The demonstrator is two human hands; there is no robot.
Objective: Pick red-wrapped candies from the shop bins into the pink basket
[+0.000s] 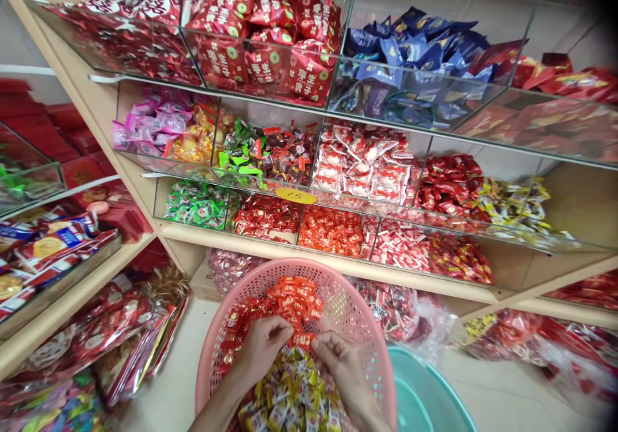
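Head — pink basket [346, 309], cropped below.

Left hand [263, 348], right hand [342, 362] at orange candies [295, 298] in pink basket [344, 309]; 1 teal basin [412, 396] beside.

Free room: space above pink basket [350, 300] is lying open; perforated wall is enclosing left hand [265, 342] and right hand [340, 361], obstructing low sideways passage. Right inner side of basket is offering gap beyond right hand; red candies [294, 293] and yellow candies [290, 396] are occupying left and near parts. Obstacles: wooden shelf edge [338, 261] is barring way ahead; above it, glass fronts [270, 91] are fencing candy bins. Teal basin [415, 390] is crowding basket's right side. Floor [186, 361] at left is allowing passage between basket and wrapped packs [145, 335].
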